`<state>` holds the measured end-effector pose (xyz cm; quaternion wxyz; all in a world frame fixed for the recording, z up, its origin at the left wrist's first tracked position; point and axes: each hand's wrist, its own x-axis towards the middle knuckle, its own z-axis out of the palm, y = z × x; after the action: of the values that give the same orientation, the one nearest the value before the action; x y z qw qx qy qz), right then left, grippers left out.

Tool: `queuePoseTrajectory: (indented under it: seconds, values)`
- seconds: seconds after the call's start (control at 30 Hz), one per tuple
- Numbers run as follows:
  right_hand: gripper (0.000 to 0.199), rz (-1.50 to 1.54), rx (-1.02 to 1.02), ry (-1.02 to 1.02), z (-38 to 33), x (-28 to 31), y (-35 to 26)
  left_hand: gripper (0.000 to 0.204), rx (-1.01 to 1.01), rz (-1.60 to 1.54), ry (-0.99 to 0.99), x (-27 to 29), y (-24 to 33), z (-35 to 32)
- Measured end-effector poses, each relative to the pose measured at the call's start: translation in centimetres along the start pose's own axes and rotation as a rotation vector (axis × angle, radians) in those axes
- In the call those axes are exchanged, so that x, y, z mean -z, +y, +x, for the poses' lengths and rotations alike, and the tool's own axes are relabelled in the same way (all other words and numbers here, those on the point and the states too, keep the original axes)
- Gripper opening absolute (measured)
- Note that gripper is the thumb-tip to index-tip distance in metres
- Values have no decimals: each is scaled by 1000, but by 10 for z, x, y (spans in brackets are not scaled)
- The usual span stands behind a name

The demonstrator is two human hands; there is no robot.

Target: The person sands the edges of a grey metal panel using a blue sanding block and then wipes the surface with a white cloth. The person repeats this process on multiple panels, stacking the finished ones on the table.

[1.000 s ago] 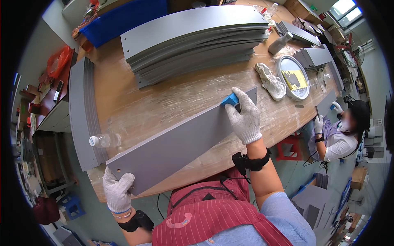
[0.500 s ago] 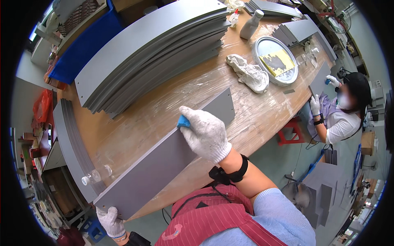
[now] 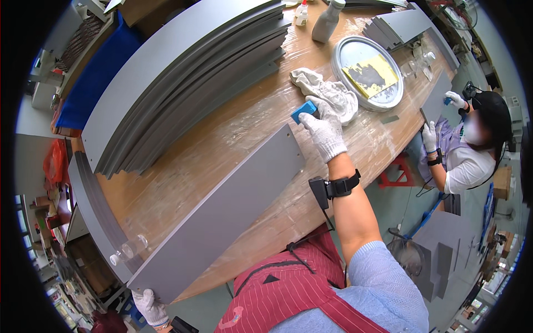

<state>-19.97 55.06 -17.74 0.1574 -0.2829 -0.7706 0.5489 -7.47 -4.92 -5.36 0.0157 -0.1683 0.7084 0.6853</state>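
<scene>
A long grey panel (image 3: 222,213) with small holes at its ends lies slantwise along the table's near edge. At its lower left corner my gloved left hand (image 3: 150,308) grips the end; some of its fingers are hidden below the panel. My gloved right hand (image 3: 325,130) is past the panel's far right end, apart from it, closed around a small blue block (image 3: 304,111) with a dark side. Right beside that hand lies a crumpled white cloth (image 3: 341,102). Beyond the cloth, a round lid-like tray (image 3: 337,58) bears a yellow sheet (image 3: 383,86) smeared with grey.
A tall stack of curved grey panels (image 3: 183,72) fills the far left of the table (image 3: 166,194). A clear bottle (image 3: 125,252) lies near the left edge. A grey bottle (image 3: 327,22) and a small red-tipped bottle (image 3: 301,14) stand at the back. A co-worker (image 3: 472,144) handles another panel at right.
My right hand has lifted off the panel and moved right and away with the blue block, to beside the cloth. My left hand stays at the panel's corner.
</scene>
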Motion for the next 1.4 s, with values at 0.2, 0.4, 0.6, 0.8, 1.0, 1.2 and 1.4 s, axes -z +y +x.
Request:
queuePoseTrajectory:
  seconds: [0.2,0.4,0.6,0.8,1.0,1.2,1.4]
  values:
    - [54,-95,-56,-94,2,-8,7,57,105,-9,-160,28,-9,9]
    - [53,-343,-163,-220,-12,0,3,45,133,-124,71,-2,-20,7]
    - [53,-524,-144,-261,-32,14,16,38,188,-252,-75,6,-31,17]
    - [54,-494,-194,-262,-55,49,7,38,282,-170,16,4,-34,24]
    - [51,-338,-222,-34,-76,64,6,38,420,-237,-33,-3,-34,27]
    - [44,-314,-5,140,-88,27,6,39,403,-182,25,3,-41,29]
    - [40,-304,171,88,-132,-3,-19,39,403,-203,58,8,-52,28]
